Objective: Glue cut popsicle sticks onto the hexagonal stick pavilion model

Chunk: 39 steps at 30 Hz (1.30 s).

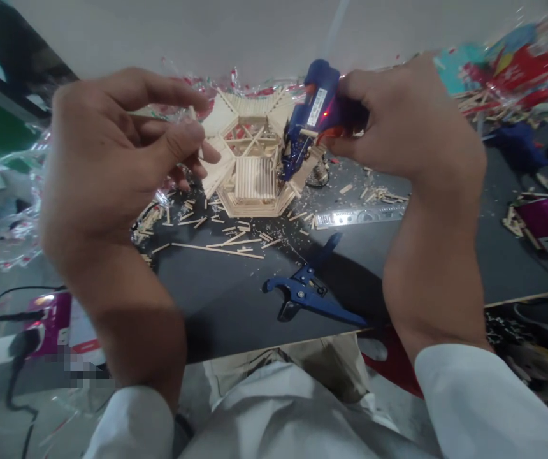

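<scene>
My right hand (pixel 389 118) grips a dark blue hot glue gun (pixel 320 105) with a white label, a lit red spot and an orange trigger. The gun's nozzle points down at the right side of a model building made of wooden sticks (pixel 255 178); whether it touches cannot be made out. A translucent glue stick (pixel 337 29) sticks out above the gun. To the left of the model, my left hand (pixel 130 140) is raised with thumb and fingers pinched on a small pale wooden stick (pixel 192 115), mostly hidden by the fingers.
Cut stick pieces (pixel 236 239) litter the dark table (pixel 221 306). A blue cutter (pixel 307 290) lies near the front edge, and a metal ruler (pixel 360 217) behind it. Purple power strips (pixel 51 322) with cords sit at both sides. Plastic wrappers (pixel 517 70) pile up at the back right.
</scene>
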### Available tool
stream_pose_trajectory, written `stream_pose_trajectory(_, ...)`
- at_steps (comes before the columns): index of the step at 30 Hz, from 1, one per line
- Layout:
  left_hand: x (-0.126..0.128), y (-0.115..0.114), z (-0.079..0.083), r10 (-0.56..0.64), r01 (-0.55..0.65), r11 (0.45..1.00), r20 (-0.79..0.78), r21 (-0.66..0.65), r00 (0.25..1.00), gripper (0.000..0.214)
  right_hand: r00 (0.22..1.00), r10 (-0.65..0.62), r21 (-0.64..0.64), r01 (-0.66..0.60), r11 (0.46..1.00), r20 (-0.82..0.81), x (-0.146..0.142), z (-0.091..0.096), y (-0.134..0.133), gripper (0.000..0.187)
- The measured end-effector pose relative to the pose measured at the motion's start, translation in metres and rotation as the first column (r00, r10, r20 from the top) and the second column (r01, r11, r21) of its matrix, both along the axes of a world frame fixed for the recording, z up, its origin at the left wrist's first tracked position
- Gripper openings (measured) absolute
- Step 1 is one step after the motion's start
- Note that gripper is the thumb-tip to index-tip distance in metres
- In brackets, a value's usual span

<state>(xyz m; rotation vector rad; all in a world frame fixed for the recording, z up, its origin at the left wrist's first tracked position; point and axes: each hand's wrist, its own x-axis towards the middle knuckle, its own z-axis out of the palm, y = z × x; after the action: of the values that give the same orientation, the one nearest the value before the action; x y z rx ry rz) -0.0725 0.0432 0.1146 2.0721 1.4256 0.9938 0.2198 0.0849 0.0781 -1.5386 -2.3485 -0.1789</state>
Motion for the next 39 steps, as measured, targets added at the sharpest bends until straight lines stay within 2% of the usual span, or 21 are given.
stream_pose_trajectory(6, 0.0052, -0.0061, 0.0017, 0.122, -0.121, 0.992, -0.042, 0.032, 0.992, 0.029, 1.000, -0.018, -0.038, 0.019, 0.999, 0.004, -0.0024, 0.0017, -0.0014, 0.017)
stream_pose_trajectory(16, 0.0024, -0.0047, 0.0016, 0.088, -0.088, 0.996, -0.025, -0.003, 0.996, 0.031, 0.999, -0.038, 0.041, 0.037, 0.998, 0.031, -0.0023, -0.0017, -0.0016, 0.038)
stream_pose_trajectory(23, -0.0014, -0.0034, 0.0009, 0.017, -0.016, 1.000, -0.061, 0.015, 0.998, 0.034, 0.998, -0.048, 0.025, 0.047, 0.999, 0.033, 0.0004, -0.0024, 0.0014, 0.038)
stream_pose_trajectory(29, -0.0018, -0.0023, -0.0011, 0.042, -0.040, 0.998, -0.042, 0.056, 0.998, 0.031, 0.998, -0.069, -0.029, 0.069, 0.997, 0.003, 0.0010, -0.0015, 0.0015, 0.032)
stream_pose_trajectory(39, 0.0023, 0.0014, 0.0013, 0.039, -0.039, 0.999, -0.008, 0.012, 0.999, 0.026, 0.996, -0.073, 0.006, 0.073, 0.997, -0.059, 0.0030, -0.0075, 0.0074, 0.021)
